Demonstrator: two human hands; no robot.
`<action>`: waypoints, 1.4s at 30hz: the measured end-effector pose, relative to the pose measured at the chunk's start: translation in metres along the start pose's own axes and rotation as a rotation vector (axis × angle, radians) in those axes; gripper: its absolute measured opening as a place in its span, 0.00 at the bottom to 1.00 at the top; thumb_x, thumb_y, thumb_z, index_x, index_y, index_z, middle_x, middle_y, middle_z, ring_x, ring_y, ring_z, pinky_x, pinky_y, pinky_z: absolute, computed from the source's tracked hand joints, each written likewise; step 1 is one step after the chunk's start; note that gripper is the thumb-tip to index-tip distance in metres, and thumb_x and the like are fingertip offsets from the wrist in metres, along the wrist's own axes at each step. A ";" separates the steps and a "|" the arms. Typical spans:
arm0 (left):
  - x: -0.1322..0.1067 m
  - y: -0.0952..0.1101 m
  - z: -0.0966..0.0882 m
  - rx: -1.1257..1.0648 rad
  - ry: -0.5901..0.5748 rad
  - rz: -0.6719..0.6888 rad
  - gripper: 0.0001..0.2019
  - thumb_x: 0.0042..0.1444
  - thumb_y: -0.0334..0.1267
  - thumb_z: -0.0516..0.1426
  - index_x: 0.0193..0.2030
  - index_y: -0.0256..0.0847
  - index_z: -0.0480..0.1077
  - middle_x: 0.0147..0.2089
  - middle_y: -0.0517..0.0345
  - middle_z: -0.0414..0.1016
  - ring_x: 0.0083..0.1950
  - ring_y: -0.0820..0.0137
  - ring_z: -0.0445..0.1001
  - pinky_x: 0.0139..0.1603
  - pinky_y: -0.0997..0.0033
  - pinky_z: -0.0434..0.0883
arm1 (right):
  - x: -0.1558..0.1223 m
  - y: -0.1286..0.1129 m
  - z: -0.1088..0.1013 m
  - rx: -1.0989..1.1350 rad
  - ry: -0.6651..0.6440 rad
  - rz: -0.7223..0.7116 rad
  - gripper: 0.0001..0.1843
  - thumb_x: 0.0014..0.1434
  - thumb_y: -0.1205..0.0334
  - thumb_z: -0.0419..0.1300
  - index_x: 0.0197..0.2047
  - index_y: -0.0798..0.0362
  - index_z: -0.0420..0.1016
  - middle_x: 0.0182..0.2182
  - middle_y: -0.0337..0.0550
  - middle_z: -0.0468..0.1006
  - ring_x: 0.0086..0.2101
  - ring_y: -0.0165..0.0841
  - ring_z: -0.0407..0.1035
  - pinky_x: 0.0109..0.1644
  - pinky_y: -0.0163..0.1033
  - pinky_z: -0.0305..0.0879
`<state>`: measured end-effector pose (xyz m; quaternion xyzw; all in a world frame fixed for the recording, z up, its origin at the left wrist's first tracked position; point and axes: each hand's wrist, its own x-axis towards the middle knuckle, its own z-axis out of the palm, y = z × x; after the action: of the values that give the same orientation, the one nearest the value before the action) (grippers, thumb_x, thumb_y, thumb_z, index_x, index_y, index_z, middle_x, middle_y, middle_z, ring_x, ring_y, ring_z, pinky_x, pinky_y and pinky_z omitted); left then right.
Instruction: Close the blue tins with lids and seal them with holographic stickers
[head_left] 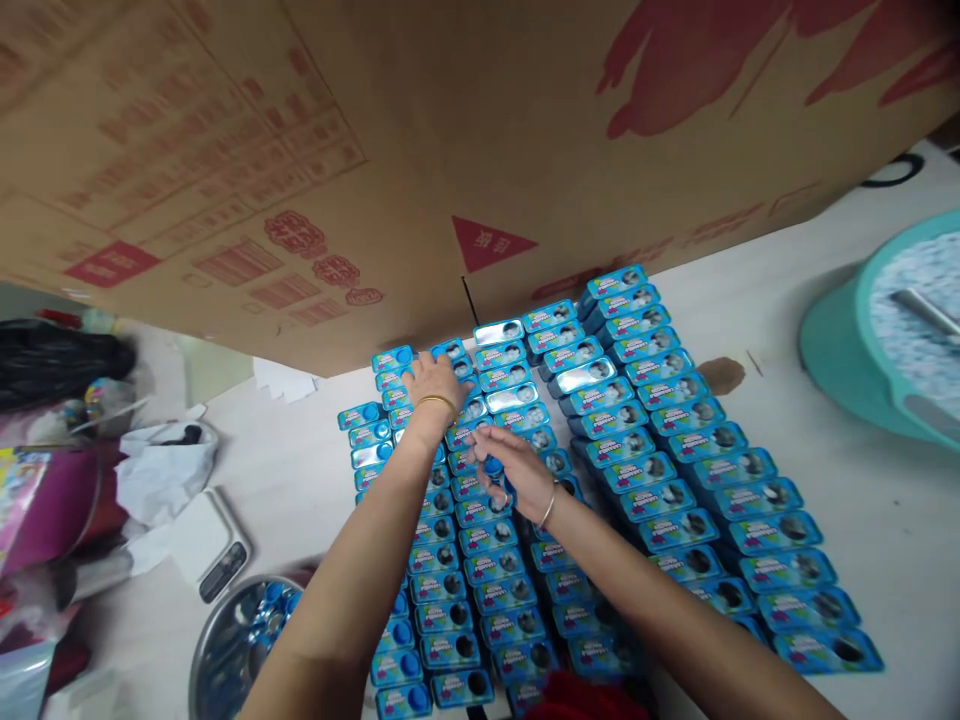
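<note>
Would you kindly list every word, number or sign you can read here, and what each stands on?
No text reads with certainty.
Blue tins: white lettering, too small and blurred.
Cardboard box: red print, too blurred.
Red triangle on the box: characters too blurred.
White device: dark panel too small to read.

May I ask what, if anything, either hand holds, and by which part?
The right hand seems to hold a blue cap, gripped part unclear. The left hand is over the tins; any hold there cannot be told.

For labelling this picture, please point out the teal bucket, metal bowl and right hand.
Teal bucket (838, 345), head view: outer wall.
Metal bowl (219, 645), head view: inner wall.
Right hand (523, 472), head view: back of the hand.
</note>
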<state>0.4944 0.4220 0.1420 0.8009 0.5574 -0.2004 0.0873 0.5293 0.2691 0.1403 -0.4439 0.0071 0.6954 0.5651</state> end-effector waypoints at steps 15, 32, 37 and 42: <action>0.038 -0.024 -0.008 -0.279 0.199 0.022 0.05 0.56 0.39 0.58 0.39 0.44 0.68 0.46 0.55 0.72 0.52 0.62 0.70 0.51 0.62 0.62 | -0.004 -0.004 -0.011 0.146 -0.076 0.032 0.22 0.49 0.46 0.67 0.40 0.53 0.70 0.27 0.37 0.73 0.16 0.22 0.59 0.11 0.26 0.47; 0.056 -0.014 -0.025 -0.087 0.028 -0.143 0.23 0.47 0.52 0.64 0.46 0.41 0.68 0.56 0.42 0.67 0.61 0.50 0.63 0.59 0.52 0.61 | 0.009 -0.013 -0.007 0.203 -0.028 0.025 0.24 0.46 0.45 0.70 0.38 0.53 0.70 0.26 0.37 0.73 0.17 0.23 0.61 0.12 0.25 0.49; -0.019 -0.017 -0.016 -0.412 0.212 0.275 0.14 0.58 0.45 0.56 0.48 0.43 0.67 0.50 0.50 0.70 0.53 0.62 0.69 0.54 0.63 0.66 | 0.008 -0.020 -0.002 0.256 0.087 0.039 0.23 0.48 0.43 0.69 0.35 0.53 0.69 0.24 0.35 0.72 0.17 0.22 0.60 0.12 0.25 0.49; -0.093 -0.031 0.006 -0.556 0.072 0.566 0.08 0.57 0.36 0.54 0.43 0.45 0.70 0.43 0.54 0.73 0.46 0.66 0.71 0.49 0.66 0.68 | 0.008 -0.003 0.008 0.186 0.109 -0.028 0.23 0.48 0.42 0.67 0.32 0.54 0.70 0.18 0.32 0.66 0.14 0.23 0.57 0.11 0.27 0.49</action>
<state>0.4369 0.3518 0.1781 0.8754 0.3502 0.0185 0.3328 0.5270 0.2805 0.1412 -0.4270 0.0962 0.6586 0.6121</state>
